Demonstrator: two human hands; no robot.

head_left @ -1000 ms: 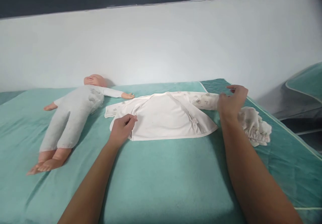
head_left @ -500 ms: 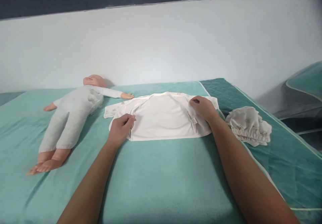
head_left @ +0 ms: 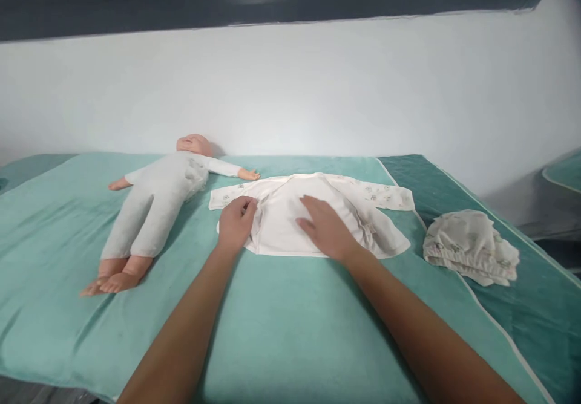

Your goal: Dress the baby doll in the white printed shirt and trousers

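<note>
We're seeing a white shirt (head_left: 285, 234) lying spread on the teal bed cover (head_left: 313, 325), mid-frame, hem facing us, both sleeves stretching sideways. Its right cuff is crossing the pale piping (head_left: 488, 316) onto the darker quilted section (head_left: 526, 331).

Our left hand (head_left: 237, 221) is resting at the shirt's left front edge, fingers curling in; we can't tell if it is pinching the cloth. Our right hand (head_left: 327, 228) is sitting over the shirt's middle, palm side down, fingers extending, gripping nothing; it is blurring, so we're not calling contact.

We're noting a broad stretch of teal cloth running between the hem and the bottom of the view, our forearms crossing it. Left of the shirt, a doll (head_left: 157, 195) is lying face up, legs angling toward us, one hand ending just beside the shirt's upper edge. A strip of cover is separating its legs from our left hand.

On the right, a bunched patterned garment (head_left: 471, 248) is overlapping the piping, near the bed's right edge and apart from the cuff. The far edge is meeting the white wall (head_left: 318, 89).
</note>
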